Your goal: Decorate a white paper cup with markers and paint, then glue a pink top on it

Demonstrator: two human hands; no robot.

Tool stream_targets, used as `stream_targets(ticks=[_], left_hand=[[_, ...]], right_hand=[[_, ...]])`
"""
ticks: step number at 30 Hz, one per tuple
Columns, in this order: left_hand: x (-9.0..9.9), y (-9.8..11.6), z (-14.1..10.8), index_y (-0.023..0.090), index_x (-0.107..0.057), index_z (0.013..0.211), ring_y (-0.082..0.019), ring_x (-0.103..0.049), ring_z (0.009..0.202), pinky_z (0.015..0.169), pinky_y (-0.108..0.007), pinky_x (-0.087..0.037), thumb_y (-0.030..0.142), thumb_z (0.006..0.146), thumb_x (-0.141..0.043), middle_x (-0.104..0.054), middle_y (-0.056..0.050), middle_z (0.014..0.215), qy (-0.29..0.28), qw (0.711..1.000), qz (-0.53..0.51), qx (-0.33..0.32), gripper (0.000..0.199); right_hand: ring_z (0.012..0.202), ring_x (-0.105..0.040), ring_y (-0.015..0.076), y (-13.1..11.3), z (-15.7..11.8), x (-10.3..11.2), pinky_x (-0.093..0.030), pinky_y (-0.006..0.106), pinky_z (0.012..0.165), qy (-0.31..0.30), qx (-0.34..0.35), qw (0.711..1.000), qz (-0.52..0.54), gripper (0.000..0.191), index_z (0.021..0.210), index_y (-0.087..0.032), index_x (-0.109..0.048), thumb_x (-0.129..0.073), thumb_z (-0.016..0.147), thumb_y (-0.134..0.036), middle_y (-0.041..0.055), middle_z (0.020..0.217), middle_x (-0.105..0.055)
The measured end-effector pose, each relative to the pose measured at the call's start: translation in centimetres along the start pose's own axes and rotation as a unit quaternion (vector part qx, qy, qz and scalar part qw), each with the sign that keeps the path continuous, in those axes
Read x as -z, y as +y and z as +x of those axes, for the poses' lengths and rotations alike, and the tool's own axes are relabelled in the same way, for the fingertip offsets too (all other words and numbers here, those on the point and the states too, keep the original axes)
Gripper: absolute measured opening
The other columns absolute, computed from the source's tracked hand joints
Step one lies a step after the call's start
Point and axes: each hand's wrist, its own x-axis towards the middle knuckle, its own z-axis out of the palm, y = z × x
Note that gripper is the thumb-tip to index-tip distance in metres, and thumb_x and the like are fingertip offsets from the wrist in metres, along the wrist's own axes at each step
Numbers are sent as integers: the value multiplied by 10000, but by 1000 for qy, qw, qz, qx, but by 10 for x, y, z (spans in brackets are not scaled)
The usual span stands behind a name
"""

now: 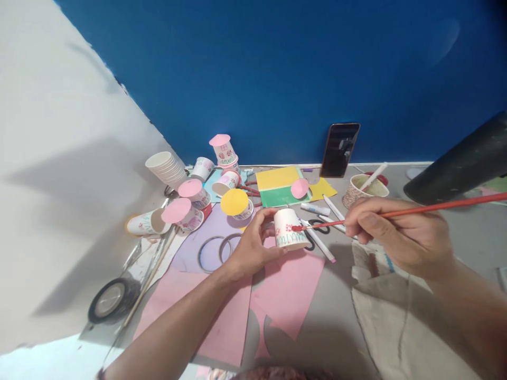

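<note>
My left hand [257,240] is closed around a white paper cup [285,219], held upside down with its wide rim low. Red flowers and green grass-like strokes are painted on the cup's side. In my right hand [400,232] is a thin red paintbrush [439,205], pinched between thumb and fingers. Its red tip meets or nearly meets the cup's painted side. Below the cup lie pink paper sheets [293,295]. Close behind it are black-handled scissors [319,226] and a white marker with a pink end [322,245].
Decorated cups with paper discs [234,201] and a cup stack [164,166] stand at the left. Tape rings [212,253] lie on purple paper. A phone [339,150] leans on the blue wall. A patterned cup [352,192], cloth [392,316] and dark cylinder [455,158] are at right.
</note>
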Motion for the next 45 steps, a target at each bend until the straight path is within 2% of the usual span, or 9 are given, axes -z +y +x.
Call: stream_targets(ticks=[9,13,18,23,26,32,38,45], left_hand=[[2,-5,-1,268,-563,1354,-359,-595,1383,1175,-520,-477,301,685,-967,-614,-118,1469,-2,1000,-11,10,782],[1,-3,-1,267,-562,1345,-350,-589,1385,1175,-510,-478,289,699,-953,-596,-116,1479,-13,1000,1,-11,755],[0,-1,-1,264,-570,1340,-345,-599,1359,1143,-493,-495,284,687,-952,-612,-114,1437,-14,999,20,-21,756],[0,2,-1,267,-569,1334,-350,-591,1367,1144,-492,-492,257,675,-942,-618,-107,1422,-13,1000,19,-16,758],[-1,2,-1,264,-563,1335,-348,-595,1361,1139,-494,-497,224,674,-922,-621,-109,1419,-14,1000,15,-9,753],[-1,1,-1,255,-563,1336,-341,-601,1350,1129,-484,-508,296,685,-957,-609,-119,1434,-17,1000,7,-9,763],[1,-2,-1,263,-568,1342,-342,-603,1364,1148,-495,-497,329,698,-970,-622,-116,1445,-24,1000,-3,-9,762],[2,-5,-1,273,-586,1338,-344,-600,1359,1129,-490,-503,332,656,-1002,-630,-112,1439,-5,999,-37,7,801]], right_hand=[[537,-623,98,1,-1,0,-514,204,471,37,5,999,-12,248,893,-262,-743,-574,1071,-226,-15,750,-720],[538,-624,111,2,-2,1,-519,222,471,34,5,999,-8,232,899,-252,-748,-587,1062,-215,-4,742,-717],[547,-632,116,1,0,-1,-522,225,481,23,5,1000,-6,225,909,-252,-744,-584,1066,-228,0,751,-732],[546,-630,97,-2,3,-1,-509,196,497,-24,15,999,-18,276,868,-241,-717,-549,1088,-251,-8,725,-727],[549,-624,91,-2,4,1,-507,192,506,-27,25,999,-29,275,870,-241,-710,-546,1090,-242,-11,730,-725],[571,-633,116,0,2,4,-503,233,491,-8,42,999,-26,248,891,-251,-708,-552,1079,-205,1,771,-728],[550,-627,129,-1,3,6,-507,259,490,-38,31,999,-24,256,873,-247,-720,-560,1072,-230,8,745,-717],[564,-623,136,-3,1,8,-499,276,503,-6,35,999,-19,250,885,-248,-725,-558,1065,-203,8,742,-707]])
